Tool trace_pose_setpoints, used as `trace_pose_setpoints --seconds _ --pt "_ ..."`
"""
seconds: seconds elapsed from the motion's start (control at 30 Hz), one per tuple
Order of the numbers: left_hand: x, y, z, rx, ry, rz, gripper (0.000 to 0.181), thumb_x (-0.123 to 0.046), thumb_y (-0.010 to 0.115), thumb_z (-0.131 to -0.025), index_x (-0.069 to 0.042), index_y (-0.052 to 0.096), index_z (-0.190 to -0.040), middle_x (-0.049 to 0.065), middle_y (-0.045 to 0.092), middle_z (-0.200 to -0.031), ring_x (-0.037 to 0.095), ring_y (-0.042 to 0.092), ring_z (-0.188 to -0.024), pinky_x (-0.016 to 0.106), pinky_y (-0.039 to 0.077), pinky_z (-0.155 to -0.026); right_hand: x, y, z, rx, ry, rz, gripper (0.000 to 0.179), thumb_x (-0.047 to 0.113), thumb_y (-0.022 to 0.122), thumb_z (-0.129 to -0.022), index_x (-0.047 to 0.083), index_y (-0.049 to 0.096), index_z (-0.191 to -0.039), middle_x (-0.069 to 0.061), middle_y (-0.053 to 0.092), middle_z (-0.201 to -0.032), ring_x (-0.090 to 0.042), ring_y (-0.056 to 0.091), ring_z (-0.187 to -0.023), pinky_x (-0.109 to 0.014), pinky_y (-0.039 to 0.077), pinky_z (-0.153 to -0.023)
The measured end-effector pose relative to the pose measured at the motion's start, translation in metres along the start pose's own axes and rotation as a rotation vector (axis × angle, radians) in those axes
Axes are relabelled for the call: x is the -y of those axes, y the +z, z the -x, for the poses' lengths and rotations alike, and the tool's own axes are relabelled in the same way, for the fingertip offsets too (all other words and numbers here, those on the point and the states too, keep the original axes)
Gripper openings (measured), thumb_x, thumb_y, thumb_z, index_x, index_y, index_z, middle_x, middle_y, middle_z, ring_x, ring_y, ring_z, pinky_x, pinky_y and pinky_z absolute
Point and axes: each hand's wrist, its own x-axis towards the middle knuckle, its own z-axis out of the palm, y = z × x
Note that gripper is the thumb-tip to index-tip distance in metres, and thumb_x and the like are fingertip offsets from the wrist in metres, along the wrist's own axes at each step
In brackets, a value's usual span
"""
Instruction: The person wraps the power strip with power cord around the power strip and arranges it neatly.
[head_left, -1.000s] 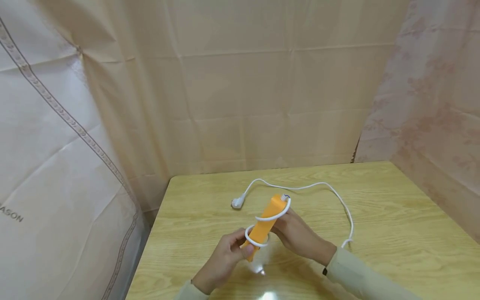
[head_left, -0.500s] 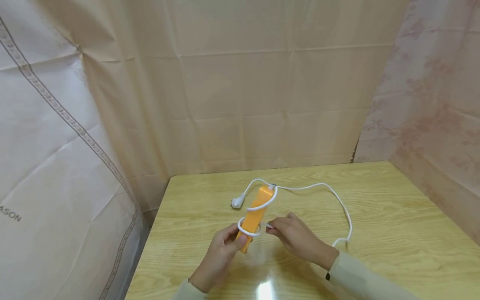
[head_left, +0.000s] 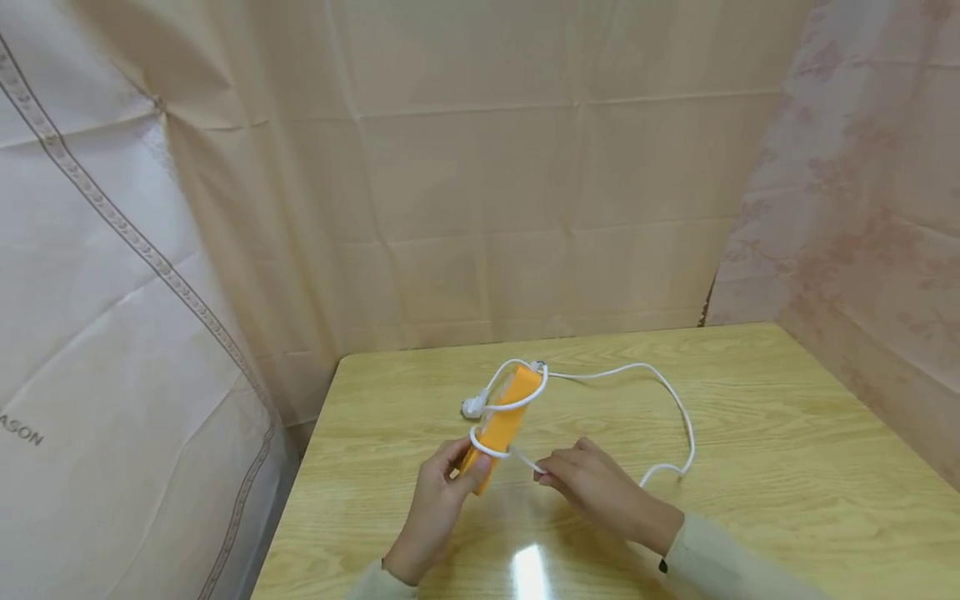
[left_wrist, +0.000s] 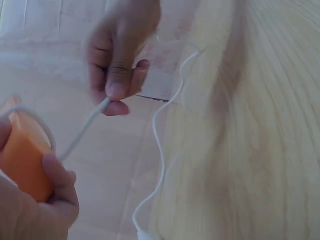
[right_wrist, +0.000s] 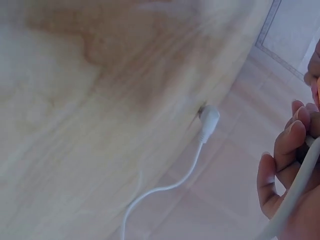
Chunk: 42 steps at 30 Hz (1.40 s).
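An orange power strip [head_left: 498, 429], held above the table, leans with its far end up and to the right. My left hand [head_left: 438, 496] grips its near end between thumb and fingers. Its white cord [head_left: 675, 400] leaves the far end and loops round the body. To the right, my right hand [head_left: 592, 487] pinches the cord, and a short stretch runs taut from there to the strip. In the left wrist view the pinching thumb [left_wrist: 116, 89] presses the cord against the fingers. The cord's white plug [head_left: 474, 407] lies on the table behind the strip.
The loose cord curves across the right half of the wooden table [head_left: 787, 433]. Behind the table hangs a beige curtain [head_left: 525, 208]. A pale cloth [head_left: 97, 333] hangs at the left and a flowered one [head_left: 870, 233] at the right.
My right hand has left the strip's right side and drawn the cord out rightward. My left hand has shifted the strip left and tilted it. The slack cord has slid a little left.
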Motion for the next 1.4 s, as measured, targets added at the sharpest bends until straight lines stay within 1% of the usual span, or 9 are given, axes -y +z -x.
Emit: trace_pose_setpoints --seconds 0.1,0.23,0.47,0.67,0.9,1.07,1.17,1.27,1.4 --pt "0.000 0.001 -0.001 -0.056 0.005 -0.069 0.041 -0.018 0.075 -0.096 0.005 0.066 -0.129 0.012 0.060 -0.106 0.022 0.053 -0.094 0.024 0.049 -0.074 0.004 0.001 0.003 0.006 -0.019 0.004 0.011 0.020 0.070 -0.096 0.016 0.072 -0.107 0.015 0.069 -0.094 0.000 0.061 -0.081 -0.022 0.041 -0.072" --pt "0.001 0.001 -0.003 -0.095 0.027 -0.176 0.048 -0.025 0.077 -0.094 0.004 0.066 -0.130 0.010 0.057 -0.104 0.021 0.052 -0.095 0.025 0.053 -0.074 0.008 0.001 0.004 0.020 -0.027 -0.004 0.013 0.020 0.068 -0.099 0.014 0.072 -0.109 0.015 0.069 -0.097 0.000 0.060 -0.083 -0.021 0.042 -0.074" --pt "0.011 0.002 -0.002 -0.127 0.192 -0.417 0.049 -0.033 0.083 -0.089 -0.003 0.070 -0.125 0.002 0.053 -0.093 0.015 0.053 -0.079 0.023 0.049 -0.063 0.010 0.001 0.005 0.025 -0.053 0.031 0.017 0.018 0.072 -0.095 0.011 0.074 -0.111 0.012 0.070 -0.094 -0.001 0.060 -0.080 -0.024 0.044 -0.074" --pt "0.017 0.001 -0.004 -0.180 0.241 -0.506 0.053 -0.042 0.085 -0.084 -0.008 0.073 -0.122 -0.002 0.052 -0.090 0.012 0.049 -0.070 0.022 0.043 -0.054 0.012 0.002 0.004 0.012 -0.080 0.043 0.011 0.020 0.068 -0.099 0.013 0.073 -0.105 0.011 0.071 -0.093 -0.002 0.062 -0.079 -0.024 0.044 -0.075" --pt "0.019 -0.001 -0.004 -0.228 0.250 -0.610 0.052 -0.037 0.090 -0.079 -0.008 0.074 -0.118 -0.005 0.052 -0.090 0.010 0.048 -0.073 0.023 0.042 -0.058 0.012 0.002 0.005 -0.011 -0.100 0.054 0.009 0.020 0.068 -0.100 0.014 0.073 -0.104 0.012 0.069 -0.090 -0.001 0.061 -0.077 -0.024 0.043 -0.073" --pt "0.017 -0.001 -0.003 -0.257 0.325 -0.712 0.054 -0.036 0.093 -0.075 -0.006 0.075 -0.116 -0.008 0.051 -0.089 0.008 0.047 -0.076 0.024 0.041 -0.063 0.014 -0.001 0.004 -0.021 -0.066 0.050 0.010 0.019 0.070 -0.098 0.013 0.074 -0.105 0.012 0.066 -0.088 -0.002 0.058 -0.075 -0.025 0.045 -0.071" --pt "0.016 -0.007 -0.006 -0.283 0.371 -0.775 0.055 -0.037 0.094 -0.074 -0.004 0.075 -0.113 -0.005 0.052 -0.090 0.009 0.047 -0.077 0.025 0.041 -0.063 0.016 -0.004 0.002 -0.037 -0.028 0.015 0.008 0.021 0.068 -0.100 0.016 0.073 -0.101 0.015 0.062 -0.086 -0.002 0.056 -0.074 -0.024 0.047 -0.068" --pt "0.016 -0.017 -0.011 -0.335 0.352 -0.811 0.053 -0.038 0.093 -0.075 -0.003 0.074 -0.110 -0.002 0.053 -0.091 0.010 0.047 -0.079 0.026 0.041 -0.064 0.017 -0.008 0.002 -0.075 -0.026 -0.013 0.015 0.024 0.061 -0.105 0.018 0.071 -0.095 0.016 0.060 -0.084 0.000 0.055 -0.074 -0.022 0.047 -0.067" --pt "0.018 -0.026 -0.013 -0.348 0.263 -0.835 0.053 -0.041 0.092 -0.076 -0.003 0.074 -0.109 -0.001 0.051 -0.091 0.011 0.045 -0.078 0.026 0.039 -0.064 0.017 -0.011 0.002 -0.116 -0.064 -0.029 0.023 0.028 0.054 -0.108 0.019 0.070 -0.095 0.015 0.062 -0.086 -0.001 0.056 -0.075 -0.019 0.042 -0.069"
